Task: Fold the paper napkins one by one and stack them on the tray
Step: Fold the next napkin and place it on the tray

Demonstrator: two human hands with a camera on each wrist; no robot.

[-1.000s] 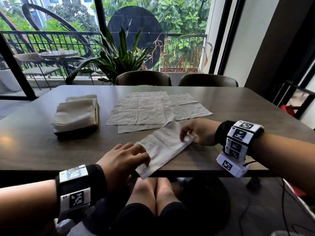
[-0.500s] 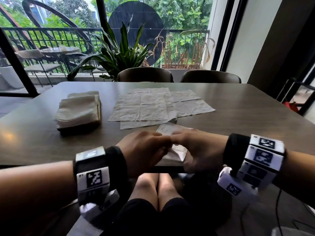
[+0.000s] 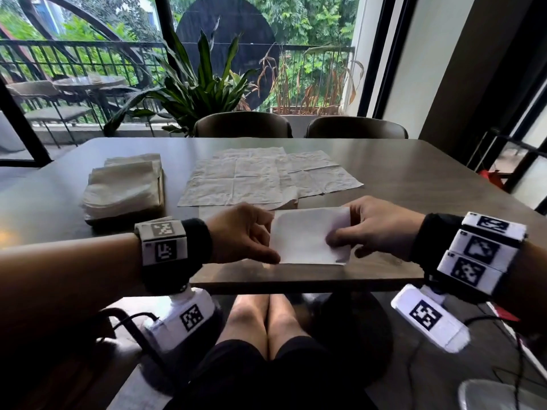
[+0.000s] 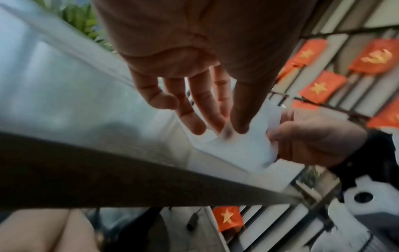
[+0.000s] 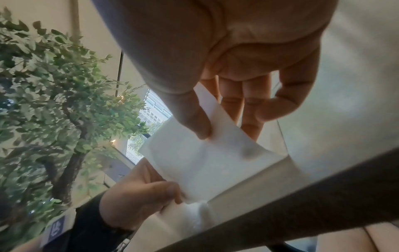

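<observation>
Napkins, unfolded (image 3: 260, 180): several sheets lie spread flat and overlapping at the centre of the dark table (image 3: 414, 179), the largest item in view, with two chair backs (image 3: 242, 124) at its far edge. Tray (image 3: 161, 184) sits left of the spread sheets, well apart from the hands, carrying a stack of folded napkins (image 3: 124, 184) that covers nearly all of it; only a thin side edge shows. Left hand (image 3: 241, 233) and right hand (image 3: 374, 226) are near the table's front edge, each pinching one side of the folded napkin (image 3: 305, 239) between thumb and fingers. That napkin is a small squarish white piece; it appears to be held just above the tabletop, though contact cannot be confirmed. Right thumb (image 5: 192, 117) presses on its upper face.
</observation>
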